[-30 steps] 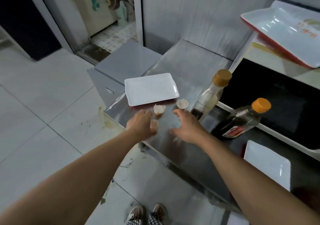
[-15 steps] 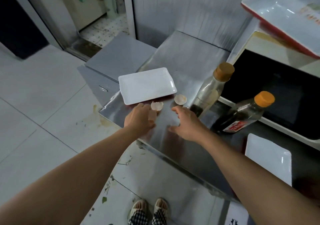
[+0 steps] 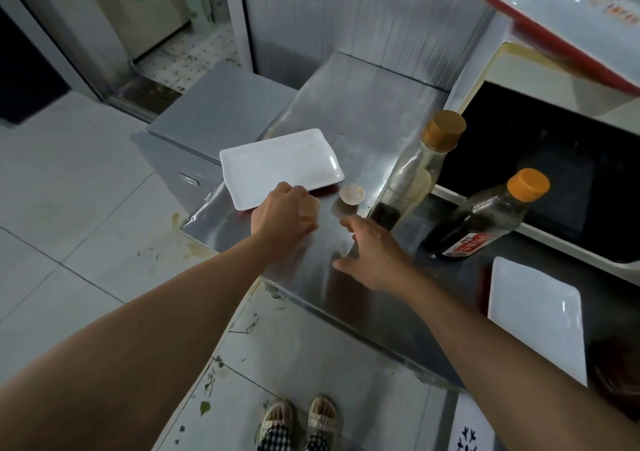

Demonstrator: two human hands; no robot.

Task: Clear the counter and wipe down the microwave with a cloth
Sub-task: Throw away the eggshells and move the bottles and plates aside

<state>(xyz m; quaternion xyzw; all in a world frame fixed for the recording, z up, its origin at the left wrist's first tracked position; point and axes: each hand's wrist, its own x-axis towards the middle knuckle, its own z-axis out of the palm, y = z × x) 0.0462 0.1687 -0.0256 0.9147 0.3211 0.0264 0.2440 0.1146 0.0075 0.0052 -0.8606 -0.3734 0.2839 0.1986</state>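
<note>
L hand point(image 3: 284, 215) curled over pale eggshell half point(image 3: 309, 212) on shiny steel counter point(image 3: 360, 121), fingers closed round it, by white rectangular plate point(image 3: 280, 166). R hand point(image 3: 374, 256) flat, fingers apart, just short of 2nd eggshell half point(image 3: 352, 194). White microwave w/ black door point(image 3: 554, 159) at right.

Steel counter point(image 3: 360, 118) carries two white plates point(image 3: 280, 168), eggshell point(image 3: 352, 194), two bottles point(image 3: 415, 176)
</note>
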